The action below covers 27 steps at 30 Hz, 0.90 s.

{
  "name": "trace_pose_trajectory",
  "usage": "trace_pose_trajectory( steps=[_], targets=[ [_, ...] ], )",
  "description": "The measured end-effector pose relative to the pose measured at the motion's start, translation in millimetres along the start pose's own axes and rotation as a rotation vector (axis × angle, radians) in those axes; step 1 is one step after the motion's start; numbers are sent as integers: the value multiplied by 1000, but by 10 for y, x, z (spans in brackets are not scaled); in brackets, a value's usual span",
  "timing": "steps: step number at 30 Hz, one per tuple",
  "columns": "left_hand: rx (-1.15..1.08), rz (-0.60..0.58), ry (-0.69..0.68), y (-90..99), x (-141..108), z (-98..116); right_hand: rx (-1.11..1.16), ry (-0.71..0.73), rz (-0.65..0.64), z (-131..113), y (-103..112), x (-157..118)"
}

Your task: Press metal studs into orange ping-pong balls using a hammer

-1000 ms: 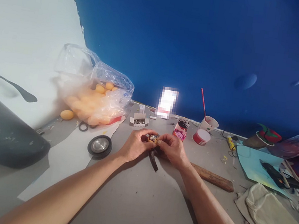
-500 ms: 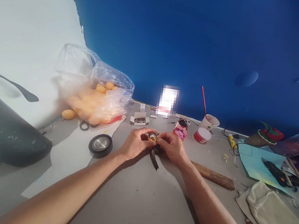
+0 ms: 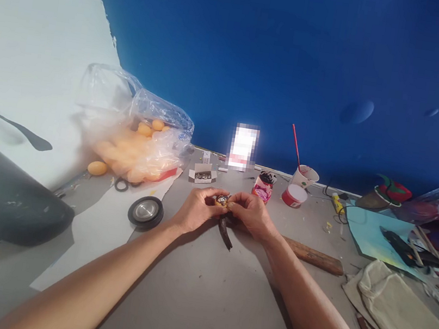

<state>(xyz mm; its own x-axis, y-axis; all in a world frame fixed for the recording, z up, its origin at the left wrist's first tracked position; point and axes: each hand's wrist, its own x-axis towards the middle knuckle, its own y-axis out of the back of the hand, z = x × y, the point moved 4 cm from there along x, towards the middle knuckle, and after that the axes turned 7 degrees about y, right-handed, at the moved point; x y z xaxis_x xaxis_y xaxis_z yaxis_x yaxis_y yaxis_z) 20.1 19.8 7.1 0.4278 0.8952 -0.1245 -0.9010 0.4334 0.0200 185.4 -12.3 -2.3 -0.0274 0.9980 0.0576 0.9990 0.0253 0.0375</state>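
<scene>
**Two-handed fingertip hold on a small round piece (image 3: 221, 201), near the table's middle**

The grey table (image 3: 190, 303) supports the work. At far left, a clear plastic bag (image 3: 165, 112) contains orange balls (image 3: 144, 130). Below the hands, a wooden handle (image 3: 316, 258) extends right and a dark curved claw (image 3: 225, 234) points near; they appear to belong to one hammer, its middle hidden. The left hand (image 3: 195, 210) pinches the piece between thumb and fingers; the right hand (image 3: 253, 218) meets it from the right, fingertips closed at its edge. Steady work probably calls for the left pinch to brace while the right makes small, light adjustments, the shiny top facing up; uneven pressure could tip it. Farther right, a paper cup (image 3: 302, 178) holds a red stick (image 3: 295, 145); a can (image 3: 262, 188) shows dark matter at its mouth; the contents of the red tub (image 3: 294, 197) cannot be told. The open box (image 3: 202, 180) holds small shiny pieces (image 3: 204, 175).
</scene>
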Motion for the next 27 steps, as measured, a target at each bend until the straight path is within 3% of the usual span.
trace_pose_trajectory(
  steps=[9,19,23,27],
  targets=[
    [-5,34,26,-6,-21,13,-64,43,7,-78,-3,8],
    [-137,-42,17,-44,15,-43,148,23,-42,-117,40,-51],
    [-116,-51,14,-46,-3,-44,89,-13,-36,-110,-3,-60],
    [-92,-66,-8,-45,-11,-41,-7,59,-19,-135,-22,-49]
  ],
)
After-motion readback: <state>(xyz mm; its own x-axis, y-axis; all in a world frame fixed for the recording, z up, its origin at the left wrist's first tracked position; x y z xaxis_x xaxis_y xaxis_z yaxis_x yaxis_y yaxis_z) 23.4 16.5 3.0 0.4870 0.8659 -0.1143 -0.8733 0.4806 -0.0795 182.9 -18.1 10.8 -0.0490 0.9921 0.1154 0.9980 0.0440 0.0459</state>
